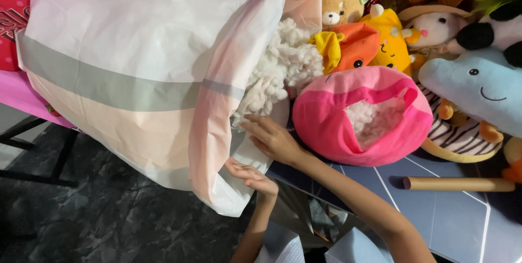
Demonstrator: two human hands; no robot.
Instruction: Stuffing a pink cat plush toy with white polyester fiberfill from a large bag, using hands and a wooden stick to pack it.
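A large plastic bag, pale pink with grey and peach bands, lies on its side, its mouth spilling fluffy white stuffing. The right hand reaches into the mouth, fingers loosely spread, touching stuffing just beyond the fingertips. The left hand, open and flat, presses the bag's lower rim. Right of the fingers sits a pink plush shell, partly stuffed.

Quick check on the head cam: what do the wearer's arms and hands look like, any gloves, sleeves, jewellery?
Both hands are bare: no gloves on the left hand or the right hand, and no rings, watch or bracelet visible. Both slender forearms are uncovered. A pale blue-white garment shows at the bottom edge by the arms; whether it is a sleeve cannot be told.
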